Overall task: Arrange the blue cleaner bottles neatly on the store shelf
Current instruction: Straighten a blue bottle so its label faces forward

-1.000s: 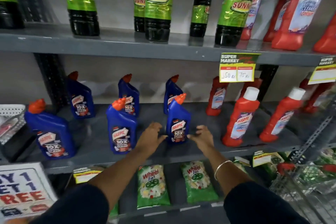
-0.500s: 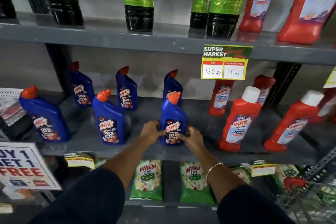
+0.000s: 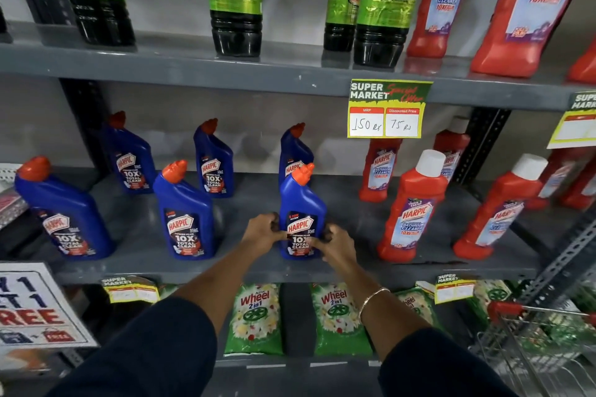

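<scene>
Blue plastic cleaner bottle with slanted orange cap (image 3: 301,203) stood upright near the front edge of the grey metal middle shelf (image 3: 245,267), roughly mid-span, long axis vertical, label facing us. We had both hands on its lower body: left hand (image 3: 263,232) against its left flank, right hand (image 3: 335,243) against its right flank, fingers curled and pressed around the base so the bottle sat pinched between the two palms. Bottle lay dead ahead of the fingers, neither hand clearly nearer.

Second blue bottle (image 3: 295,151) directly behind it toward the rear edge, partly hidden. Front row further left: blue bottle (image 3: 185,213), well apart, and another (image 3: 63,209) near the left end. Red white-capped cleaner bottle (image 3: 412,206) just beside on the right.

Judgement: the coming move looks like a small slide or twist along the front edge, squaring the label and evening the gap to its neighbours. Tall, narrow body; could tip if pushed high.
</scene>
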Demonstrator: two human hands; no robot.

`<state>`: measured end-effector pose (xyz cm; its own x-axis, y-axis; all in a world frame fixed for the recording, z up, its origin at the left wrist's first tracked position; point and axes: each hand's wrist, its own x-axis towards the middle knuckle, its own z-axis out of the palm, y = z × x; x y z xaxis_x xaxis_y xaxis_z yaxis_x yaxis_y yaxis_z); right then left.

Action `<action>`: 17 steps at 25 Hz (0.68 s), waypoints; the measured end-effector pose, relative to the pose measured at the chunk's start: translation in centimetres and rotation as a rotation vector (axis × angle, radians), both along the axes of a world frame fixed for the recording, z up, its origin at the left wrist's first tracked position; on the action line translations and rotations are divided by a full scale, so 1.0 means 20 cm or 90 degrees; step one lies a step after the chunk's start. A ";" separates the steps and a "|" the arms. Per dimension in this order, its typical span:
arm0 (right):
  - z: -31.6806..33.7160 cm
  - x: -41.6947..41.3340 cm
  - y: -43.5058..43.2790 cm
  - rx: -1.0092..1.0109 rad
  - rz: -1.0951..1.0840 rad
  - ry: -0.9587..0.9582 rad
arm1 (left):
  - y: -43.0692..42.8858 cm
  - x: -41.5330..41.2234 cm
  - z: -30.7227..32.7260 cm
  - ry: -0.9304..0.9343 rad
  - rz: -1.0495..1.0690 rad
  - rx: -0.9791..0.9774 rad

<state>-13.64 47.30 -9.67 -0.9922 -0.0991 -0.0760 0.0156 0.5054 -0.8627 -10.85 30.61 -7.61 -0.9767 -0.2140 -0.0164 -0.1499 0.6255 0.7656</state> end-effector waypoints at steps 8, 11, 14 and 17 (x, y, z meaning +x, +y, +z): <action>0.01 0.01 -0.01 0.013 -0.014 -0.004 | 0.00 0.01 0.01 0.005 0.001 0.026; 0.01 0.01 -0.02 0.019 -0.013 -0.003 | -0.01 0.01 0.00 0.010 -0.002 0.030; 0.01 0.01 -0.02 0.019 -0.007 -0.005 | -0.01 0.02 0.00 0.009 -0.003 0.033; 0.01 0.01 -0.03 0.011 -0.005 -0.005 | -0.02 0.02 0.01 0.007 -0.001 0.034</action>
